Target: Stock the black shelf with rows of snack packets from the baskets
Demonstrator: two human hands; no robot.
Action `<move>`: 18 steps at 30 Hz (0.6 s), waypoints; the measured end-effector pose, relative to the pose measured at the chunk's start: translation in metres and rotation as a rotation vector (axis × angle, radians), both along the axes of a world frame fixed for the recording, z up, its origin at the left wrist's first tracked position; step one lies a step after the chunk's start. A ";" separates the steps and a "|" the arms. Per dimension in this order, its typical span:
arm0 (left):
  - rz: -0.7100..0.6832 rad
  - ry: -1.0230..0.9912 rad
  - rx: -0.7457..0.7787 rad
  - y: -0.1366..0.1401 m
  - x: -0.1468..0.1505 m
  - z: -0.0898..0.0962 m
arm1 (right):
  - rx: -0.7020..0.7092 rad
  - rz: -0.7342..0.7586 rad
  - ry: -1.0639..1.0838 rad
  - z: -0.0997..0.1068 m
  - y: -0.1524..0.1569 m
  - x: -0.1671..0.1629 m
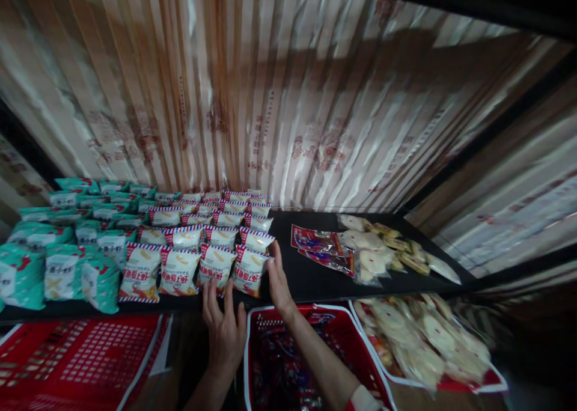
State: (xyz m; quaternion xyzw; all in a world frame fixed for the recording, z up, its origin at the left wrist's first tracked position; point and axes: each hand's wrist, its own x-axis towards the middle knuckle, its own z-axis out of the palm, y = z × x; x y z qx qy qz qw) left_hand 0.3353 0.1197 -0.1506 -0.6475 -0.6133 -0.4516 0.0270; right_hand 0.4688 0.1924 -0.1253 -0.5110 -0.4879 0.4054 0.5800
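Observation:
Rows of small white-and-red snack bags stand upright on a black shelf. At the front edge, my left hand has its fingers spread, their tips against the lower front of a white-and-red bag. My right hand lies with fingers stretched along the right side of the end bag in the front row. Neither hand is wrapped round a bag. Teal snack bags sit in rows to the left, beside the white ones.
Right along the shelf lie dark red packets, clear packs of pale round slices and yellowish packs. Below are a red basket, another basket of dark packets, and a basket of pale packs. Patterned sheeting hangs behind.

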 end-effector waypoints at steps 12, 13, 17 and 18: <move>0.102 0.072 0.016 0.022 0.015 -0.003 | 0.031 0.064 0.230 -0.008 0.029 0.008; 0.098 0.086 0.020 0.023 0.015 -0.003 | 0.012 0.018 0.237 -0.007 0.041 0.016; 0.105 0.134 0.059 0.025 0.019 -0.004 | -0.068 -0.086 0.257 -0.001 0.106 0.046; 0.112 0.135 0.064 0.027 0.020 -0.003 | -0.091 -0.079 0.256 0.000 0.123 0.050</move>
